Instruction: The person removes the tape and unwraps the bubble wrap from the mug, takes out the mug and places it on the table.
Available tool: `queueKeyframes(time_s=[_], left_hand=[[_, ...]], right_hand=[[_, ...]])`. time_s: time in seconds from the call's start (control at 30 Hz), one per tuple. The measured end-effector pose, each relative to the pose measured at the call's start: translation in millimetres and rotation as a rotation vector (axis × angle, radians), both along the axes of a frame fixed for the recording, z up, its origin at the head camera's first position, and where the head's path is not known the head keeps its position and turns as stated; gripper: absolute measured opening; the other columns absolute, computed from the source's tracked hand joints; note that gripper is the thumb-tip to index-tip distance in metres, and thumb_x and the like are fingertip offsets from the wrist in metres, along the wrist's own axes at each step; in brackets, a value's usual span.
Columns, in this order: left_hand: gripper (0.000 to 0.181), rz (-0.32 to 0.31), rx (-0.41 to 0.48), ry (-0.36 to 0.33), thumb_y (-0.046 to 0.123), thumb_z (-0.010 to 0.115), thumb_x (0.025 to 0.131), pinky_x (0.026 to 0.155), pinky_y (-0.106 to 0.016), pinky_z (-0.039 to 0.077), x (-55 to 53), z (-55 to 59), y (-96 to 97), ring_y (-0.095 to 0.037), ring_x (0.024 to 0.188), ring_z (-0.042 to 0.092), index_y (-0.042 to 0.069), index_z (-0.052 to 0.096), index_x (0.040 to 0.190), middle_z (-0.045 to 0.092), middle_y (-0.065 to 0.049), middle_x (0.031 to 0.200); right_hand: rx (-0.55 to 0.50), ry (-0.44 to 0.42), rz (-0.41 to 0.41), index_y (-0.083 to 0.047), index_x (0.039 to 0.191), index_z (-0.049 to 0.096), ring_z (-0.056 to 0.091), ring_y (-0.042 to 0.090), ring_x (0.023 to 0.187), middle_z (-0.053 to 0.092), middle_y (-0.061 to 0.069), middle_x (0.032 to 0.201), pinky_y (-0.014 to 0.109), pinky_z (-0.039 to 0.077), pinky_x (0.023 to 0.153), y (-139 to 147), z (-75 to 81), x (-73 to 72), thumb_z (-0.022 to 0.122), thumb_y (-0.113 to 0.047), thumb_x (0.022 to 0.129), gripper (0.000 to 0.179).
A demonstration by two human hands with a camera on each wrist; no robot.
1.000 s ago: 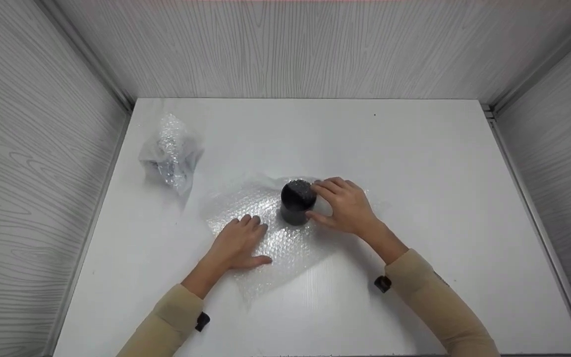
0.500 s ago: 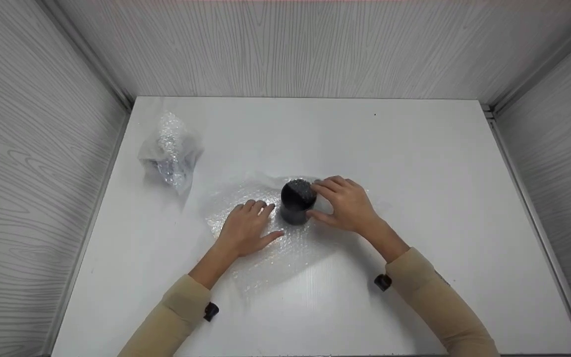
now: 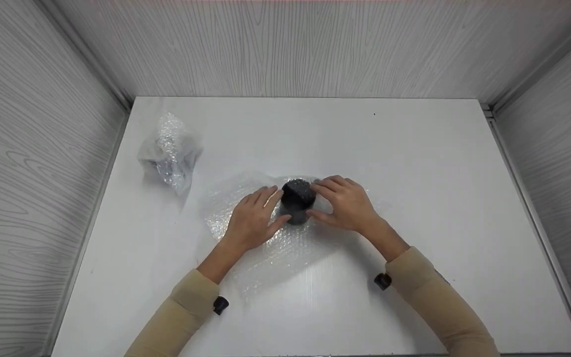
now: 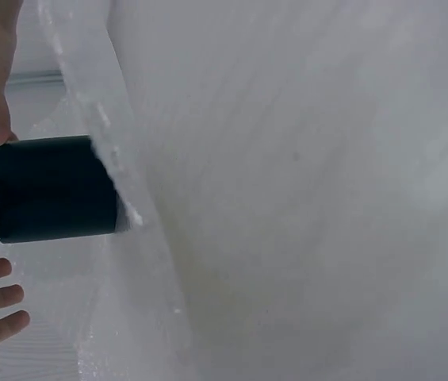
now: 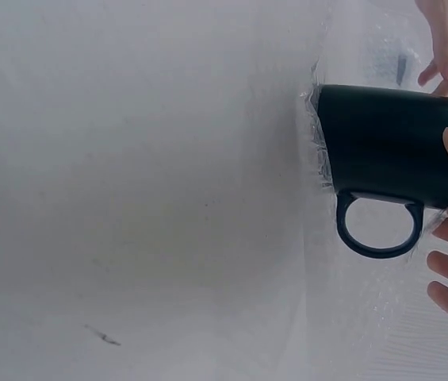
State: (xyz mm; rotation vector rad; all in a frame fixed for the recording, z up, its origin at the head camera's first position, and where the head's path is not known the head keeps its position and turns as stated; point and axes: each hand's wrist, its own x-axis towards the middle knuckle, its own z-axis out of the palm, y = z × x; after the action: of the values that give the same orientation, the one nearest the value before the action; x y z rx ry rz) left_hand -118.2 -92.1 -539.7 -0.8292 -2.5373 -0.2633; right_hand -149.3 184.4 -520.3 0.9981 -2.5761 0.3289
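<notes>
A dark mug (image 3: 297, 202) stands upright on a sheet of bubble wrap (image 3: 283, 250). Textured wrap shows at its mouth in the head view. Its loop handle (image 5: 378, 252) appears in the right wrist view. My right hand (image 3: 347, 204) holds the mug from the right, thumb on the near side and fingers by the rim. My left hand (image 3: 253, 218) is at the mug's left side, fingers extended and spread from the thumb. The left thumb is at the mug wall in the left wrist view; full finger contact is hard to tell.
A crumpled bubble-wrapped bundle (image 3: 171, 153) lies at the far left of the white table (image 3: 429, 163); its contents are obscured. Grey wood-grain panels (image 3: 285, 49) enclose the back and both sides.
My left hand has moved up and right from the bubble wrap to the mug's left side. The right hand and the mug have stayed almost still.
</notes>
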Motion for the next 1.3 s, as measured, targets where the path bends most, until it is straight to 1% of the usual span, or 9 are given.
queueKeyframes(time_s=[0.17, 0.37, 0.53, 0.7, 0.83, 1.0, 1.1, 1.2, 1.3], left_hand=[[0.057, -0.008, -0.024, 0.032, 0.052, 0.068, 0.099, 0.095, -0.041, 0.063, -1.6, -0.3, 2.3, -0.028, 0.124, 0.071, 0.007, 0.069, 0.134, 0.073, -0.009, 0.134], [0.051, -0.011, -0.011, 0.059, 0.051, 0.069, 0.099, 0.093, -0.04, 0.064, -3.8, -1.6, 5.5, -0.027, 0.121, 0.072, 0.008, 0.073, 0.128, 0.076, -0.008, 0.129], [0.048, 0.0, 0.006, 0.06, 0.051, 0.068, 0.099, 0.091, -0.04, 0.064, -6.3, -3.8, 7.3, -0.026, 0.121, 0.072, 0.01, 0.075, 0.124, 0.077, -0.006, 0.128], [0.047, 0.001, 0.028, 0.051, 0.05, 0.07, 0.098, 0.09, -0.04, 0.064, -6.5, -4.1, 8.1, -0.026, 0.121, 0.071, 0.009, 0.075, 0.121, 0.077, -0.006, 0.127], [0.047, -0.005, 0.028, 0.052, 0.05, 0.07, 0.098, 0.09, -0.04, 0.064, -6.0, -3.1, 8.5, -0.026, 0.12, 0.071, 0.009, 0.075, 0.122, 0.077, -0.006, 0.127], [0.046, -0.006, 0.029, 0.061, 0.05, 0.07, 0.098, 0.09, -0.039, 0.064, -6.1, -3.3, 8.6, -0.026, 0.119, 0.071, 0.01, 0.075, 0.121, 0.077, -0.006, 0.127], [0.046, -0.006, 0.027, 0.067, 0.05, 0.07, 0.098, 0.089, -0.038, 0.064, -6.5, -3.6, 8.9, -0.026, 0.117, 0.072, 0.01, 0.076, 0.119, 0.077, -0.007, 0.126], [0.046, -0.003, 0.015, 0.069, 0.05, 0.069, 0.099, 0.09, -0.038, 0.064, -6.7, -2.8, 9.4, -0.026, 0.117, 0.072, 0.01, 0.076, 0.118, 0.077, -0.006, 0.126], [0.045, 0.0, 0.006, 0.071, 0.05, 0.067, 0.1, 0.089, -0.037, 0.064, -6.4, -2.2, 9.8, -0.025, 0.116, 0.072, 0.01, 0.076, 0.118, 0.077, -0.006, 0.127]], right_hand=[[0.021, 0.011, 0.01, -0.012, 0.131, 0.073, 0.073, 0.026, 0.113, 0.077, 0.005, 0.125, 0.044, 0.063, 0.093, 2.3, 0.5, 0.5, 0.078, -0.052, 0.092, 0.056], [0.033, 0.015, 0.028, -0.012, 0.132, 0.072, 0.073, 0.025, 0.114, 0.076, 0.005, 0.127, 0.045, 0.063, 0.091, 5.5, 0.9, -0.1, 0.078, -0.048, 0.093, 0.053], [0.036, 0.022, 0.059, -0.012, 0.134, 0.071, 0.073, 0.025, 0.114, 0.076, 0.005, 0.128, 0.045, 0.063, 0.092, 8.3, 2.9, -2.3, 0.078, -0.044, 0.095, 0.051], [0.034, 0.038, 0.087, -0.013, 0.133, 0.07, 0.073, 0.024, 0.113, 0.076, 0.003, 0.127, 0.044, 0.064, 0.091, 12.2, 4.9, -6.8, 0.078, -0.038, 0.096, 0.045], [0.029, 0.11, 0.113, -0.014, 0.13, 0.072, 0.075, 0.024, 0.107, 0.077, 0.002, 0.12, 0.043, 0.064, 0.085, 15.6, 5.3, -12.4, 0.08, -0.033, 0.095, 0.041], [0.027, 0.278, 0.175, -0.013, 0.123, 0.074, 0.076, 0.024, 0.098, 0.079, 0.002, 0.11, 0.039, 0.064, 0.079, 17.6, 3.9, -19.3, 0.082, -0.028, 0.093, 0.035], [0.02, 0.365, 0.196, -0.012, 0.117, 0.076, 0.077, 0.023, 0.093, 0.08, 0.002, 0.104, 0.037, 0.064, 0.076, 17.7, 2.1, -22.8, 0.081, -0.026, 0.093, 0.028], [0.013, 0.404, 0.201, -0.013, 0.11, 0.077, 0.076, 0.022, 0.091, 0.079, 0.001, 0.1, 0.037, 0.064, 0.075, 17.0, 1.3, -25.0, 0.08, -0.024, 0.095, 0.019], [0.013, 0.408, 0.205, -0.013, 0.106, 0.077, 0.076, 0.022, 0.089, 0.079, 0.001, 0.098, 0.037, 0.063, 0.074, 16.8, -0.3, -26.2, 0.078, -0.021, 0.096, 0.013]])
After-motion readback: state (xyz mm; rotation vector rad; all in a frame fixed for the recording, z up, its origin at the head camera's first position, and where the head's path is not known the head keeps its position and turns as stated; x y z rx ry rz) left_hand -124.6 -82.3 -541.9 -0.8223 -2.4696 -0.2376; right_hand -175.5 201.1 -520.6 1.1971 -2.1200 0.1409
